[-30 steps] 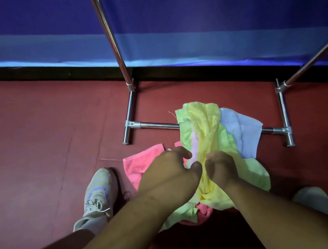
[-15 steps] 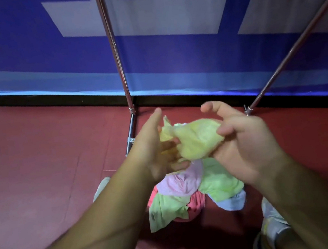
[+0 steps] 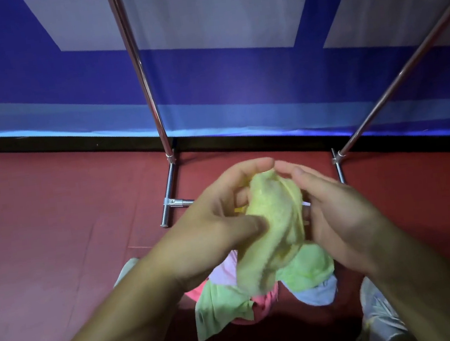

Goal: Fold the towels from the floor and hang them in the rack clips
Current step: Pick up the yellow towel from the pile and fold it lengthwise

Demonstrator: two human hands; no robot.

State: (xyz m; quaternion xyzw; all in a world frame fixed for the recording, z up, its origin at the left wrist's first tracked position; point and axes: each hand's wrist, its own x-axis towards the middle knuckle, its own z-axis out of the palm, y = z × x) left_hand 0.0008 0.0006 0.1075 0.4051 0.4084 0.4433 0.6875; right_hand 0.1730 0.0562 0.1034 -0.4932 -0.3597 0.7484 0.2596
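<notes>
A crumpled yellow towel (image 3: 270, 230) hangs in the air between both hands, above the floor. My left hand (image 3: 214, 228) grips its left side, thumb pressed on the front and fingers curled over the top. My right hand (image 3: 334, 213) holds the right side, fingers curved round the towel's back edge. Below them a pile of towels (image 3: 226, 306) in green, pink, lilac and pale blue lies on the red floor. Two metal rack poles (image 3: 149, 94) rise from a chrome base; no clips are in view.
The rack's chrome foot (image 3: 170, 205) and cross bar stand just beyond the hands; a second pole (image 3: 404, 69) slants up right. A blue and white banner (image 3: 232, 56) covers the wall. My pale shoes (image 3: 380, 315) flank the pile on the red floor (image 3: 57, 247).
The yellow towel came up off the pile into both hands. Since half a second ago the hands have closed in round it, and it now hangs bunched lengthwise.
</notes>
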